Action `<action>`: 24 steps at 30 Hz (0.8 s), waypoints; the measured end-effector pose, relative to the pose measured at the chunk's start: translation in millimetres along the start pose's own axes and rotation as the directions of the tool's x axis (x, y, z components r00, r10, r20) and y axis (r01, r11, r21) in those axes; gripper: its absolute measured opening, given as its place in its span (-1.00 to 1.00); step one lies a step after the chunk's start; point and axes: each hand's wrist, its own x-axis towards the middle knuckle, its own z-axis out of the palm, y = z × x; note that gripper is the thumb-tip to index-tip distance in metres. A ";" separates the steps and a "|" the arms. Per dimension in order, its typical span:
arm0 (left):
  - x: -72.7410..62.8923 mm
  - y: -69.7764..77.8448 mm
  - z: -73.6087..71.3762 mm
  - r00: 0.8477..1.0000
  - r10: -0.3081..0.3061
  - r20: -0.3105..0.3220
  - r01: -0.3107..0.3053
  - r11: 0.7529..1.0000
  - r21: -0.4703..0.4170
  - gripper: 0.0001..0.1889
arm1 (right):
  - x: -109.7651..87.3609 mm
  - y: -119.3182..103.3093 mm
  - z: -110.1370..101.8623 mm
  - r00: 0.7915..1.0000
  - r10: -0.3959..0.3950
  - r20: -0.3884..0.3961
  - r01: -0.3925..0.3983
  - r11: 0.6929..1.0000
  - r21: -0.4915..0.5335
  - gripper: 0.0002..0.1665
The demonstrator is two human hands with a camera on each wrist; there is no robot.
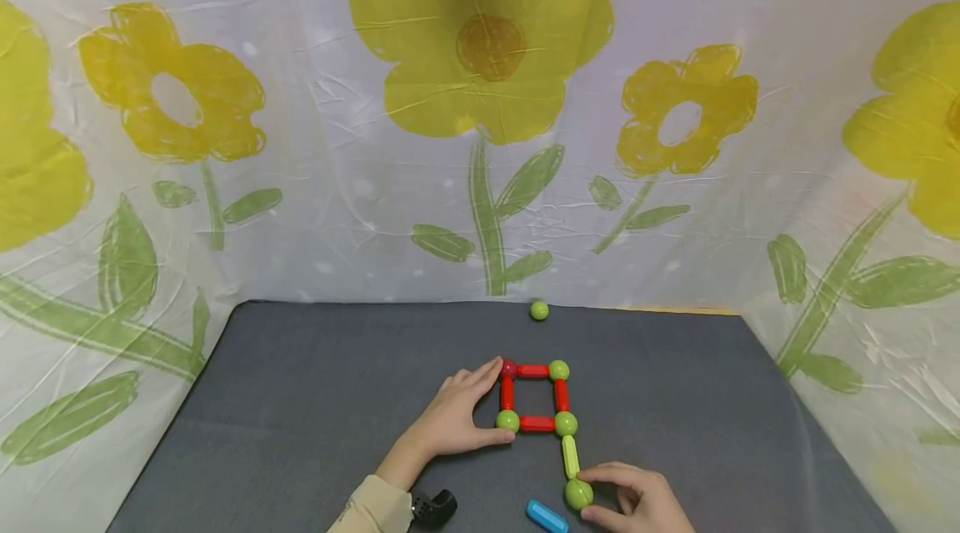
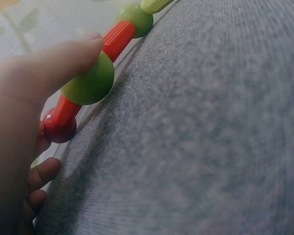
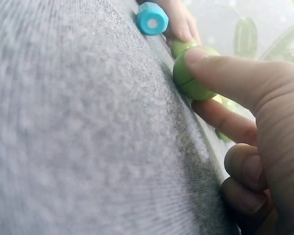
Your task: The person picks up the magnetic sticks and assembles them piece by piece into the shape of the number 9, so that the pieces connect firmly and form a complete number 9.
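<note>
A square of red magnetic rods lies flat on the dark cloth, with a dark red ball at its far left corner and green balls at the others. My left hand holds the square's left side, thumb on the near left green ball, a finger at the red ball. From the near right corner a yellow-green rod runs toward me and meets another green ball. My right hand pinches that ball between thumb and index finger, its other fingers curled under in the right wrist view.
A blue rod lies near the front, left of my right hand. One loose green ball sits by the far edge of the cloth-covered table. Behind the table hangs a flower-printed curtain, which also flanks both sides.
</note>
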 end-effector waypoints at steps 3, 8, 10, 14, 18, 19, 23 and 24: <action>0.0 -0.5 0.6 1.000 0.001 -0.001 -0.001 1.000 0.004 0.14 | -0.5 -0.6 -0.4 1.000 -0.006 0.004 0.006 1.000 -0.001 -0.57; -0.2 -0.6 0.3 1.000 0.009 -0.001 -0.009 1.000 0.005 0.14 | -0.8 -1.4 -1.8 1.000 -0.012 0.017 0.012 1.000 0.003 -0.57; -0.3 -0.3 -0.1 1.000 0.014 -0.001 -0.014 1.000 0.005 0.15 | -0.3 -1.6 -2.5 1.000 -0.009 0.024 0.009 1.000 0.005 -0.57; -0.1 0.4 -1.0 1.000 0.021 -0.001 -0.021 1.000 -0.008 0.15 | 0.5 -0.9 -3.9 0.999 -0.022 0.028 0.022 1.000 0.004 -0.58; -1.9 3.6 -1.5 0.999 0.027 -0.036 -0.029 0.998 -0.051 0.14 | -0.1 2.8 -3.2 0.996 -0.083 0.015 0.083 0.997 0.001 -0.61; -2.8 6.4 -1.9 0.998 0.035 -0.059 -0.038 0.997 -0.061 0.11 | -0.5 4.0 -2.8 0.995 -0.099 0.012 0.099 0.995 0.002 -0.62; -4.5 29.1 -4.4 0.981 0.111 -0.160 -0.129 0.986 -0.106 -0.10 | -1.4 8.1 -1.4 0.990 -0.143 0.000 0.143 0.990 0.011 -0.64; -4.0 36.6 -4.5 0.975 0.142 -0.170 -0.162 0.980 -0.115 -0.18 | -1.4 8.7 -1.2 0.989 -0.148 -0.003 0.148 0.989 0.013 -0.65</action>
